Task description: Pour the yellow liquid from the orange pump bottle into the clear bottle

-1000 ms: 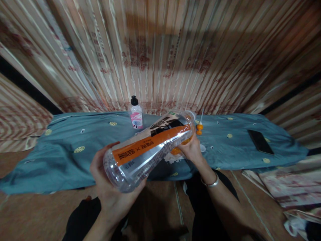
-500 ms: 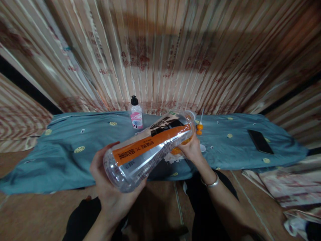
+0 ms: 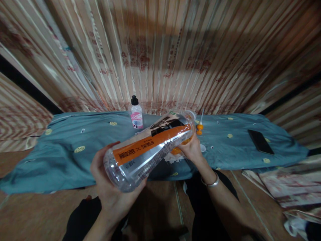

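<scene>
A large clear plastic bottle [image 3: 150,147] with an orange and silver label fills the middle of the view, tilted with its base toward me at the lower left. My left hand [image 3: 112,180] is wrapped round that base. At the far end, my right hand [image 3: 193,147] is closed beneath the bottle, its fingers largely hidden. An orange object [image 3: 177,150] shows between this hand and the bottle, too covered to name. Under it lies a white frilly piece [image 3: 174,158]. Just beyond my right hand is an orange pump top [image 3: 199,128] with a pale tube.
A small bottle [image 3: 136,117] with a black cap and pink label stands at the back of the teal cloth [image 3: 62,140]. A black phone [image 3: 260,142] lies on the right. Behind the cloth hangs a pleated, patterned curtain [image 3: 160,60].
</scene>
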Motion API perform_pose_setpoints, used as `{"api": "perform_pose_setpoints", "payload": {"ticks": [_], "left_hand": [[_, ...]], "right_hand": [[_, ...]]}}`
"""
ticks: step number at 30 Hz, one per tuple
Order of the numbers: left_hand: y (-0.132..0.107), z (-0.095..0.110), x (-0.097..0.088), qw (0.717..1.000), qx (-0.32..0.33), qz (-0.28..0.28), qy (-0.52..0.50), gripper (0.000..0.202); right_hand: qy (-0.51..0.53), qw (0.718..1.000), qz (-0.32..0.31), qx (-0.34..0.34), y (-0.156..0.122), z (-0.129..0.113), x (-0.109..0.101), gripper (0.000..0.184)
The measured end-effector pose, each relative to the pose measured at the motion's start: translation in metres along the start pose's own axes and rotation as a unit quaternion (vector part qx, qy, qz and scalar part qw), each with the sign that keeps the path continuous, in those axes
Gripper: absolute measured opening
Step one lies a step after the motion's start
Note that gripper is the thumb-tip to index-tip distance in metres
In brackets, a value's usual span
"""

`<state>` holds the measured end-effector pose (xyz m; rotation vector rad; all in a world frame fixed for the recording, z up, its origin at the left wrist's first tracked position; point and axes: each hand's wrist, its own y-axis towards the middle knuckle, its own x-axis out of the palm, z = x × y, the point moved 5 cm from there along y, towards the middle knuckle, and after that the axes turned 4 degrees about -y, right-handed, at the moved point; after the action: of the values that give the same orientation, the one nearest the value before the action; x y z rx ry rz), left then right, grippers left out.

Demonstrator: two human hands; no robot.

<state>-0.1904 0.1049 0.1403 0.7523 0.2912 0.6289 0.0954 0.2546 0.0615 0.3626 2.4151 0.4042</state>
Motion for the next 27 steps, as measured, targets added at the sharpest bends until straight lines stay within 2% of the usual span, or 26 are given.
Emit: {"api": "perform_pose_setpoints", "payload": {"ticks": [13, 21, 27], "left_hand": [[0.0007, 0.0006, 0.002, 1.0, 0.001, -0.008, -0.001, 0.107], [0.0007, 0.0016, 0.0013, 1.0, 0.0, 0.0, -0.003, 0.107], [-0.0002, 0.0007, 0.0026, 1.0, -0.008, 0.0, -0.008, 0.105]], "right_hand": [[-0.003, 1.0, -0.006, 0.016, 0.0003, 0.0, -0.0001, 0.098], [-0.009, 1.0, 0.004, -0.01, -0.0003, 0.0006, 0.0003, 0.095], [-0.01, 1.0, -0.001, 0.004, 0.0003, 0.0011, -0.0006, 0.094]]}}
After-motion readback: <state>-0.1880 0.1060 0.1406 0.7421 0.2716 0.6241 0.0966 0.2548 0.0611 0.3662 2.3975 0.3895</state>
